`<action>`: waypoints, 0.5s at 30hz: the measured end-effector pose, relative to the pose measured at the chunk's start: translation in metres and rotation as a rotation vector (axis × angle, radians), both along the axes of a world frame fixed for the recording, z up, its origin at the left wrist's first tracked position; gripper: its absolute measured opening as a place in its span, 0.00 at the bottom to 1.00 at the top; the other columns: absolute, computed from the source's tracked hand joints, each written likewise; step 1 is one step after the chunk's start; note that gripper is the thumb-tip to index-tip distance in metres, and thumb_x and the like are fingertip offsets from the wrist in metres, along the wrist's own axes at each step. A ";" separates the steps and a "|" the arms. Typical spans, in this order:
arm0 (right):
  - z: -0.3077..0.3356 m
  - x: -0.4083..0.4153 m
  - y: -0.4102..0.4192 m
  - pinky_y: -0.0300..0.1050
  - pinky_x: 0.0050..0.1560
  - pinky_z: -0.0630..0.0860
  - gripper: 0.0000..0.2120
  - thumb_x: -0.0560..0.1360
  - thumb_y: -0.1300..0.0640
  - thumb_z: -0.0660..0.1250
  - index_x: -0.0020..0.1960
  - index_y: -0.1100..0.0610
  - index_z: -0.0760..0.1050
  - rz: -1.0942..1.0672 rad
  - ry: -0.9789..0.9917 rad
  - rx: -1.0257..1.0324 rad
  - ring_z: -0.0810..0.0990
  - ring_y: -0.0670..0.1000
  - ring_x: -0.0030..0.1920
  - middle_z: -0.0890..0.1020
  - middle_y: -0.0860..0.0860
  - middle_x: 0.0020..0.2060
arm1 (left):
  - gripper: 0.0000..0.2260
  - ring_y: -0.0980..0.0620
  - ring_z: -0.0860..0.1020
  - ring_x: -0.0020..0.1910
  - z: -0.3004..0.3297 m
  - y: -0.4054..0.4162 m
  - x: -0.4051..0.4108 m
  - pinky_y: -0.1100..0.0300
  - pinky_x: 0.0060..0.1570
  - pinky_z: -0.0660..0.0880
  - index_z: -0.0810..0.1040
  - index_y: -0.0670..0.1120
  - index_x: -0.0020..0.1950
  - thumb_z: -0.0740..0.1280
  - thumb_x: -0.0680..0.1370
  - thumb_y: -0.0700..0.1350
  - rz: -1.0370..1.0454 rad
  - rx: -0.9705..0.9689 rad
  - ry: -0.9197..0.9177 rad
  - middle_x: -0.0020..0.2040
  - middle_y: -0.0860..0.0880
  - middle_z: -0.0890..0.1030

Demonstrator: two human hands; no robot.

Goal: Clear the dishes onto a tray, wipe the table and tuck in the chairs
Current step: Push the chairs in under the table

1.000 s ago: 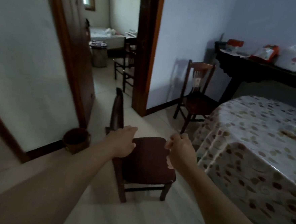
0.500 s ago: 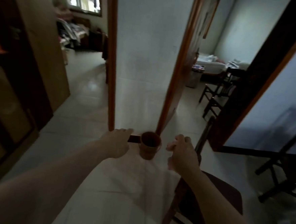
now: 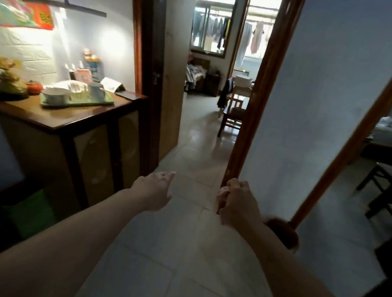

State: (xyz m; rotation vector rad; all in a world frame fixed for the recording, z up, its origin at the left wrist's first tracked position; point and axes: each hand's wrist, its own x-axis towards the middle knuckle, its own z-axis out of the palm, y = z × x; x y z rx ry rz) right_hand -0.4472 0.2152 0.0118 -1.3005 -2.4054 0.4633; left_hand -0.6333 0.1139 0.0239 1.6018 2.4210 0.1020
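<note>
Your hands are out in front of you over the floor tiles. The left hand has loosely curled fingers and holds nothing. The right hand is curled tighter, knuckles up; I cannot tell whether anything is pinched inside it, so check before you reach for anything.

No table shows from here. At the right edge you get only dark chair legs, so the chairs appear to be off to your right. If tucking in is the step in hand, turn that way, take a chair by the top of its back with both hands, and slide it straight in without scraping the tiles.

Farther off on your left, the green tray sits on the cabinet's tabletop with a bowl and a mug already on it, so clearing looks done. Leave it alone.
</note>
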 end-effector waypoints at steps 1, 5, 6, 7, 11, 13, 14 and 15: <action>0.000 -0.029 -0.006 0.33 0.37 0.70 0.21 0.64 0.68 0.74 0.54 0.56 0.75 0.028 0.008 0.005 0.75 0.49 0.44 0.74 0.53 0.56 | 0.28 0.47 0.59 0.74 0.004 -0.012 -0.027 0.49 0.70 0.59 0.49 0.50 0.77 0.58 0.81 0.51 0.023 0.007 0.003 0.77 0.50 0.56; 0.001 -0.121 -0.022 0.31 0.34 0.69 0.21 0.63 0.69 0.73 0.51 0.53 0.74 0.115 0.032 0.026 0.75 0.48 0.43 0.74 0.51 0.55 | 0.28 0.47 0.60 0.74 0.017 -0.047 -0.111 0.49 0.70 0.59 0.50 0.50 0.77 0.58 0.80 0.50 0.113 0.029 0.006 0.76 0.49 0.58; 0.001 -0.146 -0.026 0.33 0.37 0.70 0.21 0.63 0.69 0.72 0.52 0.54 0.74 0.133 0.034 0.039 0.76 0.50 0.46 0.75 0.52 0.55 | 0.28 0.47 0.60 0.74 0.020 -0.055 -0.133 0.49 0.70 0.59 0.50 0.49 0.77 0.58 0.80 0.50 0.137 0.037 0.008 0.76 0.48 0.58; 0.001 -0.169 -0.029 0.35 0.40 0.69 0.20 0.65 0.70 0.71 0.53 0.56 0.75 0.154 0.040 0.058 0.76 0.51 0.48 0.75 0.54 0.55 | 0.29 0.47 0.60 0.74 0.022 -0.062 -0.152 0.49 0.70 0.59 0.50 0.49 0.77 0.59 0.80 0.50 0.156 0.044 0.008 0.76 0.48 0.58; 0.002 -0.243 -0.033 0.32 0.39 0.62 0.17 0.68 0.69 0.68 0.56 0.59 0.75 0.239 0.072 0.113 0.73 0.50 0.48 0.77 0.56 0.54 | 0.29 0.47 0.60 0.74 0.021 -0.076 -0.215 0.48 0.70 0.60 0.51 0.49 0.77 0.59 0.79 0.50 0.220 0.060 -0.010 0.76 0.49 0.59; 0.002 -0.282 -0.032 0.27 0.35 0.58 0.17 0.69 0.69 0.68 0.57 0.60 0.74 0.290 0.073 0.111 0.72 0.49 0.47 0.76 0.56 0.53 | 0.29 0.47 0.60 0.74 0.017 -0.078 -0.249 0.47 0.71 0.59 0.51 0.49 0.77 0.59 0.79 0.50 0.254 0.059 -0.022 0.76 0.49 0.58; 0.001 -0.300 -0.030 0.26 0.34 0.57 0.17 0.69 0.70 0.67 0.57 0.61 0.74 0.314 0.076 0.099 0.71 0.48 0.46 0.76 0.56 0.53 | 0.29 0.47 0.59 0.74 0.014 -0.077 -0.265 0.47 0.71 0.59 0.50 0.49 0.77 0.59 0.79 0.50 0.271 0.056 -0.028 0.76 0.49 0.58; 0.001 -0.319 -0.027 0.27 0.35 0.58 0.16 0.70 0.71 0.66 0.56 0.61 0.74 0.335 0.087 0.086 0.69 0.47 0.45 0.75 0.57 0.53 | 0.29 0.47 0.59 0.74 0.012 -0.076 -0.281 0.47 0.71 0.59 0.50 0.49 0.77 0.59 0.79 0.50 0.285 0.055 -0.027 0.77 0.49 0.57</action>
